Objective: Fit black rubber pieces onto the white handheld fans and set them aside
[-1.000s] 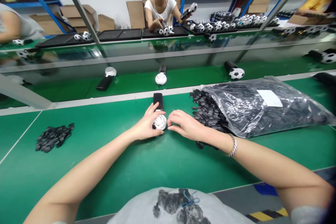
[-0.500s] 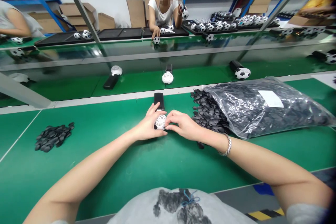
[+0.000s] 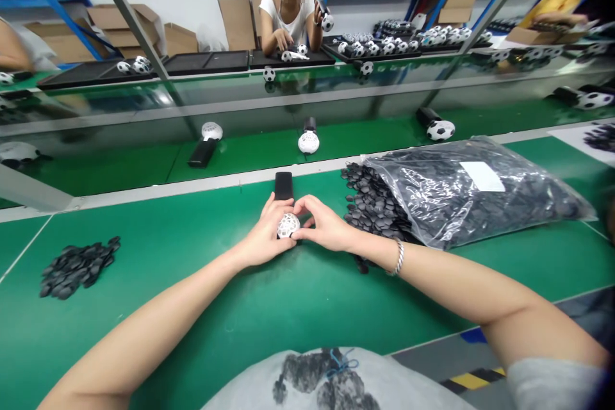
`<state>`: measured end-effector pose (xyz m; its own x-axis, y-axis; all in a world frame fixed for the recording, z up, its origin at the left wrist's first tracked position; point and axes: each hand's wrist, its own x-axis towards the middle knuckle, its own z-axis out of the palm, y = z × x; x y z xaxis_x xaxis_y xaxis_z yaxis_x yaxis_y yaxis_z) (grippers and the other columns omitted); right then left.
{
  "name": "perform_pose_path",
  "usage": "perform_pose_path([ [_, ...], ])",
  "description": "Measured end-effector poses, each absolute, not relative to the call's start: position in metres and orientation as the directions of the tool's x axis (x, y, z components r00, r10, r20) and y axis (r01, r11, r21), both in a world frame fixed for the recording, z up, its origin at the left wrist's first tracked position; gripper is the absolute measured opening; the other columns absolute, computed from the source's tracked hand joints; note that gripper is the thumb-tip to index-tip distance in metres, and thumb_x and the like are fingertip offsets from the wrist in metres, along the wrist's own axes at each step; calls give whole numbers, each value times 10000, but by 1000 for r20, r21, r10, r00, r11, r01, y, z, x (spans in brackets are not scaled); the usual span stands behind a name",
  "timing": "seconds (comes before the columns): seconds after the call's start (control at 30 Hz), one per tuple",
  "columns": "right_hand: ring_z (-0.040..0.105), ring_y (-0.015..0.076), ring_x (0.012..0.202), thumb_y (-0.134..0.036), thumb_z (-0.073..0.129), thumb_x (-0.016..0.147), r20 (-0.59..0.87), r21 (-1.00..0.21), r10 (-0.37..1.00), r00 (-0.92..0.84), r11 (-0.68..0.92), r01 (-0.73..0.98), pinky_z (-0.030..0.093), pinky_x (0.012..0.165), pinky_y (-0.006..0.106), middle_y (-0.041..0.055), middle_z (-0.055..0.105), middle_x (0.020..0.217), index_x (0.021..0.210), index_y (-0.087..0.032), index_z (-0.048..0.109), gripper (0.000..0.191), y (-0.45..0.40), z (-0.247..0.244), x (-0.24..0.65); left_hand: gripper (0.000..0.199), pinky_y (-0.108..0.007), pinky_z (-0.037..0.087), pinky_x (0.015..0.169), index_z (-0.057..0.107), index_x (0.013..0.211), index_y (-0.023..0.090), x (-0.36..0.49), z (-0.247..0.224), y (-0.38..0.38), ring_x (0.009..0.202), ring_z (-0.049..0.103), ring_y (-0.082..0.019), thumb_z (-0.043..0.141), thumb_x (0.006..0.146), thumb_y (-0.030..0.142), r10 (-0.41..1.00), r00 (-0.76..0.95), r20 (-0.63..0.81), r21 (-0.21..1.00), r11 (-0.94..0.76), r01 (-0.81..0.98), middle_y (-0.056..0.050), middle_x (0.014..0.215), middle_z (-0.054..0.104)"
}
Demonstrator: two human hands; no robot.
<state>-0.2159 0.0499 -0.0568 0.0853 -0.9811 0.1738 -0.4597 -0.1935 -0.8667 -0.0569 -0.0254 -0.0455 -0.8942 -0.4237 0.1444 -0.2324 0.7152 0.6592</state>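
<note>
A white openwork ball [image 3: 287, 225] with a soccer-ball pattern of holes lies on the green work surface, joined to a flat black block [image 3: 284, 185] behind it. My left hand [image 3: 265, 230] curls round the ball's left side, its thumb along the near edge. From the right, my right hand [image 3: 321, 224] meets the ball, index finger at the upper right and thumb at the lower right. Its fingers are bent inward; any small piece between them is hidden. A dark spot shows at the ball's near edge. Close to my right hand spreads a heap of small black pieces [image 3: 372, 202].
The heap spills from a clear plastic bag [image 3: 456, 192] at right. A smaller pile of black pieces [image 3: 81, 267] lies left. Beyond the pale rail, a green belt carries ball units [image 3: 308, 141]. Across it a co-worker [image 3: 288, 19] handles finished balls near black trays [image 3: 206, 61].
My right thumb has moved in against the ball's near edge, with the index finger arched above. The co-worker's lower hand has lifted off a ball. The whole view has shifted slightly.
</note>
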Motion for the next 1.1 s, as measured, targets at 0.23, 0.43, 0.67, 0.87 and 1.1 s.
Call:
perform_pose_path([
  [0.23,522,112,744,-246,583,763,74,-529,-997,25,-60,-846,424,706,239,28,534,839,800,-157,579,96,56,-38,-261,495,-486,56,1091,428,1119,210,-55,-44,-35,1273,253,-250,605,658,193,-336,-935,111,652,735,-187,-68,1247,416],
  [0.43,549,174,762,-169,492,805,-92,68,-993,-80,74,-995,397,656,258,72,589,784,752,-131,601,128,74,-36,-303,501,-498,228,1036,495,1078,240,-54,-50,-32,1283,174,-326,678,631,377,-553,-832,38,690,617,-379,-87,1346,156],
  [0.67,558,169,823,-62,437,800,2,-64,-1000,15,-15,-998,426,726,263,90,605,872,944,-107,572,202,76,-45,-300,681,-409,250,1051,361,1245,224,-46,-40,-37,1258,271,-265,657,631,234,-438,-899,-25,751,585,-306,-92,1341,242],
  [0.87,551,113,816,-164,473,835,177,-522,-953,246,-303,-798,432,745,222,27,605,861,875,-188,624,158,73,-32,-266,644,-372,386,927,384,1215,188,-43,-46,-35,1067,474,-240,649,631,230,-532,-844,-65,819,456,-350,-81,1205,450],
  [1.1,524,131,752,-185,479,836,250,-423,-848,468,-530,-735,406,686,250,43,599,826,876,-150,557,94,55,-31,-238,632,-326,404,860,397,1196,188,-46,-41,-37,1004,492,-214,613,604,134,-443,-893,-73,838,458,-296,-59,1158,486],
])
